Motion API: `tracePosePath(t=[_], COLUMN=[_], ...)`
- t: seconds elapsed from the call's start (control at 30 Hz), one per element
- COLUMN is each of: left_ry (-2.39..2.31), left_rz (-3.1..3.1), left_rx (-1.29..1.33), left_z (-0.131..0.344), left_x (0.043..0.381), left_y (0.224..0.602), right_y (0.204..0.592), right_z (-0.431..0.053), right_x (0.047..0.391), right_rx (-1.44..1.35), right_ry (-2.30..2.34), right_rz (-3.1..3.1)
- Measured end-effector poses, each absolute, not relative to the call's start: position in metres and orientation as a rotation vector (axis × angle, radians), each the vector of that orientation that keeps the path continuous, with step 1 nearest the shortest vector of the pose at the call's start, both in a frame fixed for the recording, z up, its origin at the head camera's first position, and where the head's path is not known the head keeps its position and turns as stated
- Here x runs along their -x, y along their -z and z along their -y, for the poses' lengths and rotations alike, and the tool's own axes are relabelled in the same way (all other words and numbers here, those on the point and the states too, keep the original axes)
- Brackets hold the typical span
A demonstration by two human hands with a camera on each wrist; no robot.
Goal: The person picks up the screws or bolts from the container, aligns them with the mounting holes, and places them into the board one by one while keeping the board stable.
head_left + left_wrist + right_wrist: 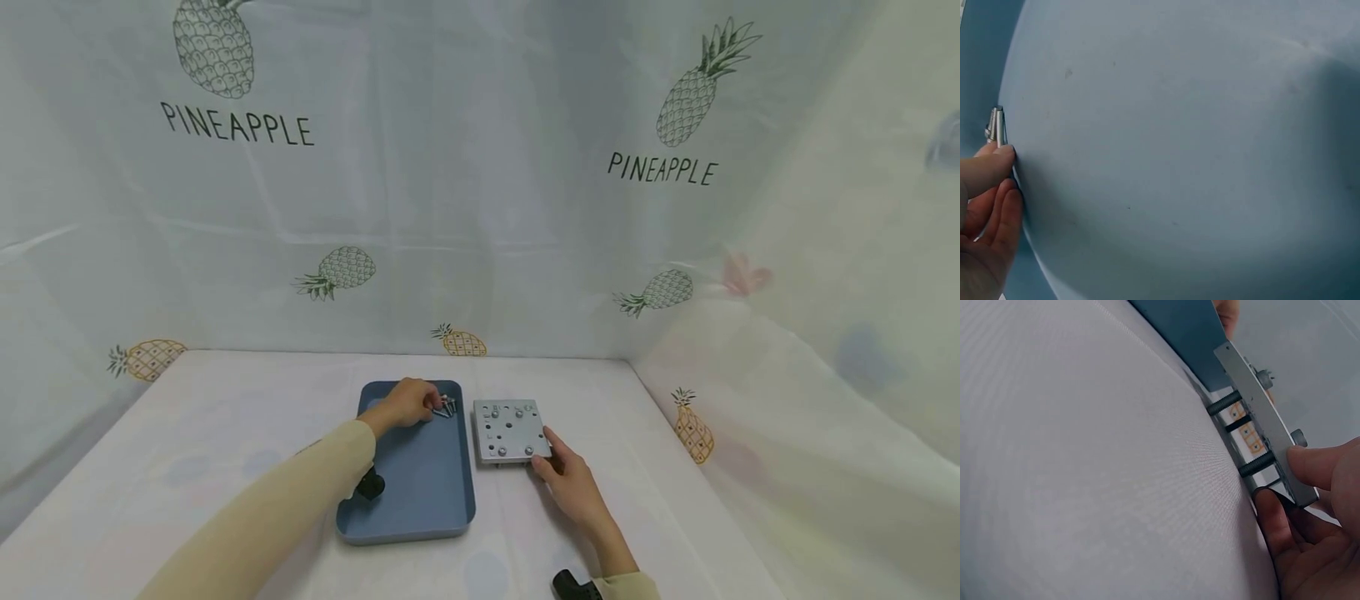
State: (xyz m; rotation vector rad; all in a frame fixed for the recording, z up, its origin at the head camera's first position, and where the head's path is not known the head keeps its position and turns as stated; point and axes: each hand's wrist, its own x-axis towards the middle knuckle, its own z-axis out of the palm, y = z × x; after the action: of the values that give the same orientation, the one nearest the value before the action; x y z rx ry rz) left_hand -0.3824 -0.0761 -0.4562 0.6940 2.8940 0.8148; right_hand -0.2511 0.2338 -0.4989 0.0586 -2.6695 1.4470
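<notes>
Over the far end of a blue tray (423,492), my left hand (411,402) reaches in with the fingers bent downward. Its thumb and fingers pinch a silver screw (1000,128), with others close beside the fingertips. Several small screws (450,406) lie by the tray's far right corner. To the right sits a square silver metal plate (517,440) with holes and several screw heads on top. My right hand (573,483) grips its near right corner, thumb on the upper side and fingers below. Dark threaded screw shanks (1257,464) stick out under the plate, holding it above the table.
A white cloth (615,433) covers the table. Behind it hangs a pale curtain (480,167) printed with pineapples, which continues along the right side. Black wrist devices (573,586) are on both forearms.
</notes>
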Motion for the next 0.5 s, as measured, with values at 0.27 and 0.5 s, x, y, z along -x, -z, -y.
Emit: tracePosePath(t=[0.27,0.5], left_ry=[-0.818,-0.854], left_rz=[-2.909,-2.927], left_rx=[-0.607,-0.56], left_z=[0.0761,0.0765], left_x=[0.3786,0.378], left_y=[0.4535,0.4552], right_y=[0.4975,0.4956], right_z=[-0.2329,-0.2321], right_x=[0.2516,0.2484], right_rx=[-0.07,-0.082], right_ry=[-1.432,-1.446], right_rz=[2.672,2.669])
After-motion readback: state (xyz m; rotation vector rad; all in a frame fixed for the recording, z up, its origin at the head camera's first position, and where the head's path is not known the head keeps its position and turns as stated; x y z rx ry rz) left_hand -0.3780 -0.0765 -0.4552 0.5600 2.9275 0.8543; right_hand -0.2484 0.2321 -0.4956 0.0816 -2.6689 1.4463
